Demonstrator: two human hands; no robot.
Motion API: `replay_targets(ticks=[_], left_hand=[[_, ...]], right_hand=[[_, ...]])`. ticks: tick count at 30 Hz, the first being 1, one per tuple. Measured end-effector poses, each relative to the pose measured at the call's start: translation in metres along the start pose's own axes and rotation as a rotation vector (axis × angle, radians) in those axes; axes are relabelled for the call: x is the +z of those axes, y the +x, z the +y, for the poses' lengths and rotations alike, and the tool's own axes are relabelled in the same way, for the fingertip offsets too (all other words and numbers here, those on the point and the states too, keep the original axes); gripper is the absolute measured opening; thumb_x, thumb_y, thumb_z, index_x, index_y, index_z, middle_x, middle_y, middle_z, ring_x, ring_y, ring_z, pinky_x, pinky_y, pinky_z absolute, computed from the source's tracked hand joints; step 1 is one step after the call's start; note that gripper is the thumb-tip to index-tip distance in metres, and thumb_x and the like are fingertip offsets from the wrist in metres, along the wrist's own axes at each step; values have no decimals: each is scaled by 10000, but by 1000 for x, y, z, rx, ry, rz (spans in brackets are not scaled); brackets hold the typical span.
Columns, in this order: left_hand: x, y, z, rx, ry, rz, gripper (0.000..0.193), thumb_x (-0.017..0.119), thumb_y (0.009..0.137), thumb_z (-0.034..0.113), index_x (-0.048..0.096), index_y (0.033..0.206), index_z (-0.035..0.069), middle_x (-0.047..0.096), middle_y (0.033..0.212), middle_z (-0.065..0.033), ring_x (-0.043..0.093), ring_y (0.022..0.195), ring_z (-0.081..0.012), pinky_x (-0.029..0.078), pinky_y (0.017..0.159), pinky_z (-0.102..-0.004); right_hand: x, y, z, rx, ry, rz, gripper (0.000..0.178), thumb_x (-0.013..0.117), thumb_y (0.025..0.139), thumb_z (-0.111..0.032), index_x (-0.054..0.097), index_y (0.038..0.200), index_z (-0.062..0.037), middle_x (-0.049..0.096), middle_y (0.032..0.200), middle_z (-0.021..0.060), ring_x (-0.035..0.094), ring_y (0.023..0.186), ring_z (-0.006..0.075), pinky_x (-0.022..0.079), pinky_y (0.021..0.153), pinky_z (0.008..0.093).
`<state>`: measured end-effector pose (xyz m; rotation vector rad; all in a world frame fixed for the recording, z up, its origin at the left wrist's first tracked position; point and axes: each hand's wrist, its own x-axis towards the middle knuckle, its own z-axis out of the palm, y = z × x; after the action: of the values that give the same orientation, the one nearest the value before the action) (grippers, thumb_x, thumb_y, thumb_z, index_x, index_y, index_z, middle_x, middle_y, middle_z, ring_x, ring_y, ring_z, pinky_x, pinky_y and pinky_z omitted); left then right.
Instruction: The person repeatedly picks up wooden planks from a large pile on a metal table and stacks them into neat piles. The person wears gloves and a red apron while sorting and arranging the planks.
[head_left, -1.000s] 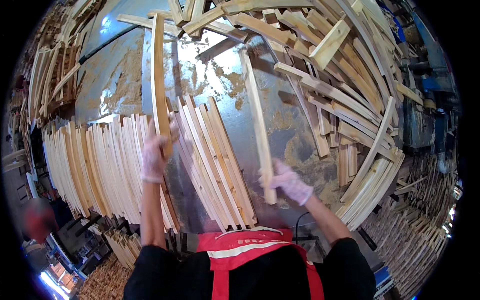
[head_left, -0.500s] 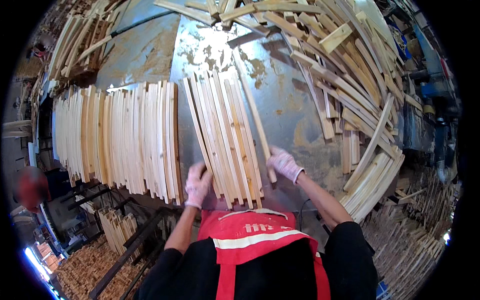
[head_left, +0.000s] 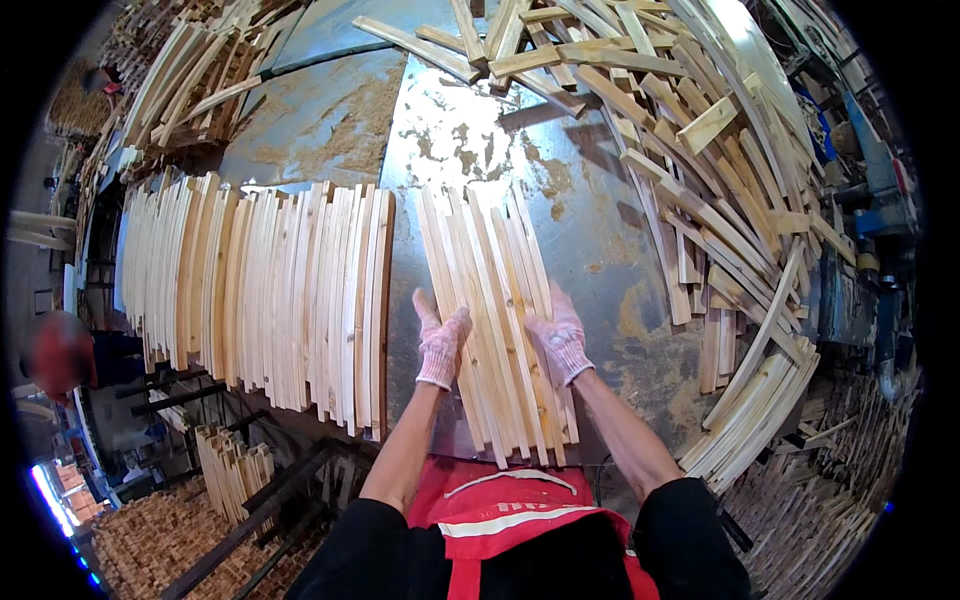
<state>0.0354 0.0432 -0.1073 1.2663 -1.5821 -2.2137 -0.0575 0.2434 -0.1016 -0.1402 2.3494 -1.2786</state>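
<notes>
In front of me lies a small row of pale wooden strips (head_left: 497,330), side by side and slightly slanted on the metal table. My left hand (head_left: 440,338), in a light knitted glove, is against the row's left side, thumb over the top. At the right side, my right hand (head_left: 558,335), gloved alike, presses inward with its thumb on the strips. Between them the two hands clasp the row; some fingertips are hidden along its sides. The strips' near ends are uneven and reach almost to my red apron (head_left: 520,500).
A wider row of wooden strips (head_left: 270,290) lies at the left. Loose strips pile up in a heap (head_left: 720,150) at the far right. Sawdust patches mark the metal table (head_left: 610,260). Further left is a person in red (head_left: 62,355), beyond dark metal bars (head_left: 270,490).
My right hand has brought a single strip in against the row's right side. My left hand has moved onto the left side, and the strips are now closer together.
</notes>
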Motion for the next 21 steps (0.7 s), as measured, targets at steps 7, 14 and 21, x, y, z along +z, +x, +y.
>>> replay_targets(ticks=[7,14,21], left_hand=[[-28,0,12,-141,-167,-221,712,818,823,75,428,1418,93,638,1228,-119,662,1046,-244,577,909,-385],[-24,-23,208,562,31,-372,439,742,926,305,650,1221,-6,670,1154,-119,644,1089,-209,524,983,-396],[-89,-27,210,633,264,-391,635,732,918,341,489,1422,40,599,1332,-155,643,1166,-302,557,1008,-428]], right_hand=[[1,-32,2,262,366,-60,748,894,749,-398,595,1274,43,720,1182,190,692,1084,278,547,960,374],[-56,-7,-170,-322,725,-17,750,922,751,-341,502,1268,5,715,1079,178,703,991,230,587,838,362],[-66,-34,-191,-525,341,19,708,904,788,-291,493,1319,-66,652,1178,118,667,1051,211,589,847,393]])
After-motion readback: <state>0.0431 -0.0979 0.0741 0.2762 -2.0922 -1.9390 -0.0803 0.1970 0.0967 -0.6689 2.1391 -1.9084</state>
